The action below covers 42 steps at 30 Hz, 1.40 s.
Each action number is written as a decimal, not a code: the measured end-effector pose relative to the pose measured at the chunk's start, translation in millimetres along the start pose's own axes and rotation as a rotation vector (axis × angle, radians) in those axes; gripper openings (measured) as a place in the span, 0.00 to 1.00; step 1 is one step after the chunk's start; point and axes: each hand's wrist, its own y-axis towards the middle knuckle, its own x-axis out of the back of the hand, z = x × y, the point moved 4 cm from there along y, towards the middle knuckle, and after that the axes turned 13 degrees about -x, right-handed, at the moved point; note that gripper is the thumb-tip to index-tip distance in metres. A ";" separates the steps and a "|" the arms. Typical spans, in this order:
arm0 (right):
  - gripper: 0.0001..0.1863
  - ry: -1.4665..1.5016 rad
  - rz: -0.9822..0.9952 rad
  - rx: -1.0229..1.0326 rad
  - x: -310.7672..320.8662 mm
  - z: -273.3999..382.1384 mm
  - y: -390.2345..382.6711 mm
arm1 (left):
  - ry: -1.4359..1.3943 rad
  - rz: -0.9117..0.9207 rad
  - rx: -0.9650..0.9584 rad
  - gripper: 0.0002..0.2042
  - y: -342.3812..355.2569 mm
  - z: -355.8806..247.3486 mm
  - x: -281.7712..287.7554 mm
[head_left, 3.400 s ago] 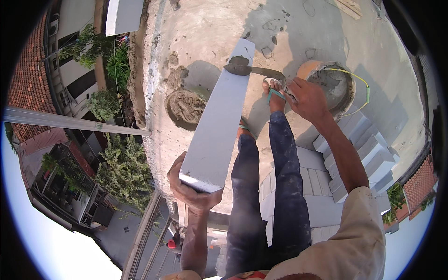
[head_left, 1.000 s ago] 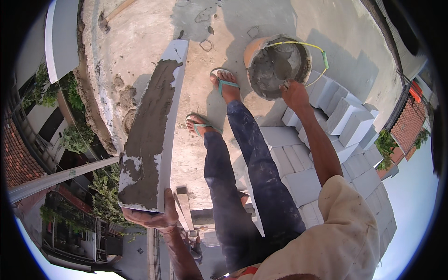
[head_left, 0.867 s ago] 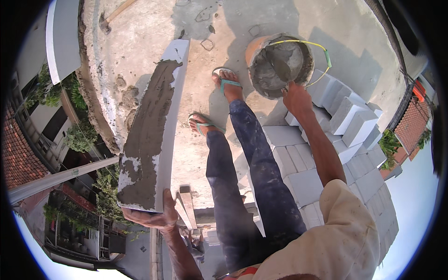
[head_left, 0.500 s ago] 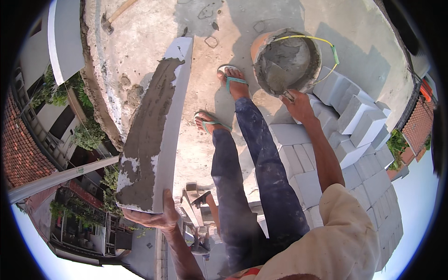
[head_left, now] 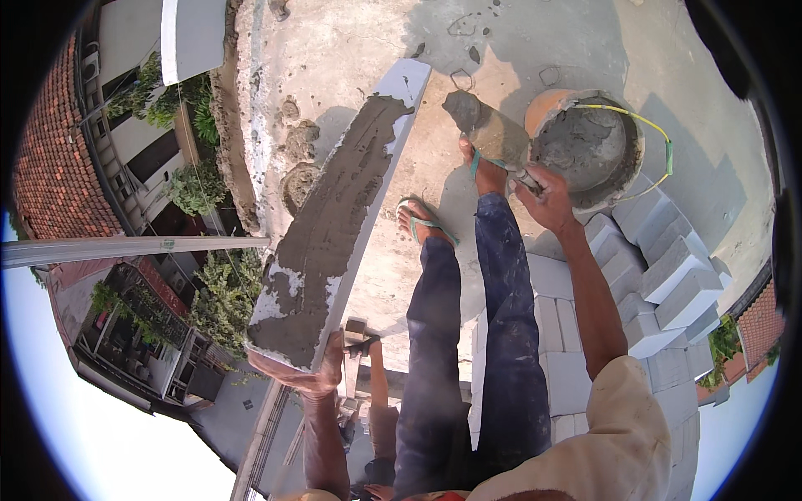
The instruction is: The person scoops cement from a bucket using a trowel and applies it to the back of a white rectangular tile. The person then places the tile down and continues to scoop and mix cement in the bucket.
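My left hand (head_left: 313, 376) grips the near end of a long white block (head_left: 409, 79), fingers under it and thumb along its side. Grey wet mortar (head_left: 330, 221) coats most of the block's upper face, with bare white patches near my hand and at the far end. In my right hand (head_left: 547, 200) is the handle of a trowel (head_left: 501, 140), fingers wrapped round it. A lump of mortar (head_left: 464, 110) sits on the blade's tip. The trowel is over my right foot, between the block and an orange bucket (head_left: 540, 110) holding mortar.
Stacked light-grey blocks (head_left: 681, 288) stand at the right. The bucket has a yellow wire handle (head_left: 647, 122). A rough edge (head_left: 230, 150) drops off at the left, with roofs and plants below. A pole (head_left: 134, 249) reaches in there. Another person's arm (head_left: 378, 367) shows lower down.
My right hand has lifted the trowel out of the bucket and leftward, with mortar on its blade. My left hand still holds the block. The whole view has shifted.
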 end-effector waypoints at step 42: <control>0.20 -0.475 0.148 -0.140 -47.2 78.5 121.4 | -0.327 -0.057 0.126 0.37 -34.0 38.3 -16.0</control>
